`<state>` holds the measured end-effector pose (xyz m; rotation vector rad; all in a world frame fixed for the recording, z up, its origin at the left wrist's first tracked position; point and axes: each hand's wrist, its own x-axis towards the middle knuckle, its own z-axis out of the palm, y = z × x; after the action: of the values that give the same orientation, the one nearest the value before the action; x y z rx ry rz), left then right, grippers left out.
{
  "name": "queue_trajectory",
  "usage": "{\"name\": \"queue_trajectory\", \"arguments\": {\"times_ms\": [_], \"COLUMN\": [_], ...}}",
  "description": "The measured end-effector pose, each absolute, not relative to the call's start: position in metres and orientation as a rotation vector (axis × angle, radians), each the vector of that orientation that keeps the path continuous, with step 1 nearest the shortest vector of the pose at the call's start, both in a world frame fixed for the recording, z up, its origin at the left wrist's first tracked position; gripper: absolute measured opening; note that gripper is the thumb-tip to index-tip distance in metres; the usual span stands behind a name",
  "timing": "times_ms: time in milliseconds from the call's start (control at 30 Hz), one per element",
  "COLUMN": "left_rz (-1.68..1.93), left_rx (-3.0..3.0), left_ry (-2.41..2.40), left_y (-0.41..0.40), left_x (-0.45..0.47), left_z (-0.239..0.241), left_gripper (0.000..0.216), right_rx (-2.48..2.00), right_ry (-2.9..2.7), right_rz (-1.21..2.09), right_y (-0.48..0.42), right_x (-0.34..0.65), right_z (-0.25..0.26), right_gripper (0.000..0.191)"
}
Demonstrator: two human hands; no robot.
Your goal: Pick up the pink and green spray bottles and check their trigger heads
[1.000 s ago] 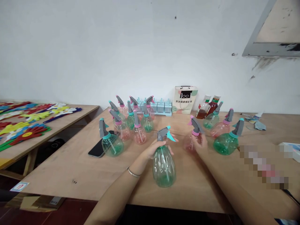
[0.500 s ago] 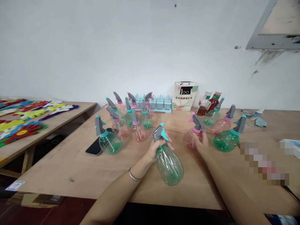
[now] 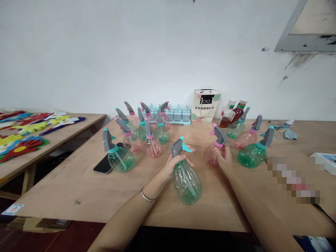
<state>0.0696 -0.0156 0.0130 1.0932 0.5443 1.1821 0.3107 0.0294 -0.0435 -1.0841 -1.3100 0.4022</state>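
My left hand (image 3: 173,163) is wrapped round the neck of a clear green spray bottle (image 3: 187,182) with a grey trigger head and teal nozzle. The bottle is tilted, its base toward me, low over the wooden table (image 3: 78,189). My right hand (image 3: 223,160) grips a pink spray bottle (image 3: 213,154) that rests on the table to the right. A metal bangle sits on my left wrist.
Several pink and green spray bottles (image 3: 143,134) cluster at the back left, with a lone green one (image 3: 119,159) beside a black phone (image 3: 104,164). More bottles (image 3: 252,154) lie right. A paper bag (image 3: 206,105), a blue tray and sauce bottles (image 3: 232,113) line the wall. Coloured foam shapes (image 3: 23,140) cover a side table.
The green bottle in my left hand has gone from upright to tilted, base swung right. My right hand has stayed on the pink bottle.
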Motion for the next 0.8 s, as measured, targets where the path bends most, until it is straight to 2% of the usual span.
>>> {"name": "queue_trajectory", "arguments": {"times_ms": [267, 433, 600, 800], "left_rz": [1.288, 1.211, 1.234, 1.239], "left_rx": [0.842, 0.994, 0.948, 1.083], "left_ry": [0.546, 0.464, 0.57, 0.491], "left_y": [-0.0178, -0.0184, -0.0147, -0.0143], "left_x": [0.0682, 0.0682, 0.0668, 0.0661], "left_z": [0.0195, 0.0194, 0.0145, 0.015], "left_gripper": [0.028, 0.042, 0.031, 0.038], "right_rx": [-1.073, -1.056, -1.071, -1.071], "right_ry": [-1.312, -1.298, -1.303, -1.303], "right_rz": [0.366, 0.385, 0.388, 0.366], "right_y": [0.0345, 0.0358, 0.0354, 0.0358], "right_x": [0.3147, 0.3146, 0.3151, 0.3159], "right_z": [-0.0502, -0.0514, -0.0526, -0.0534], "right_gripper": [0.038, 0.04, 0.04, 0.041]}}
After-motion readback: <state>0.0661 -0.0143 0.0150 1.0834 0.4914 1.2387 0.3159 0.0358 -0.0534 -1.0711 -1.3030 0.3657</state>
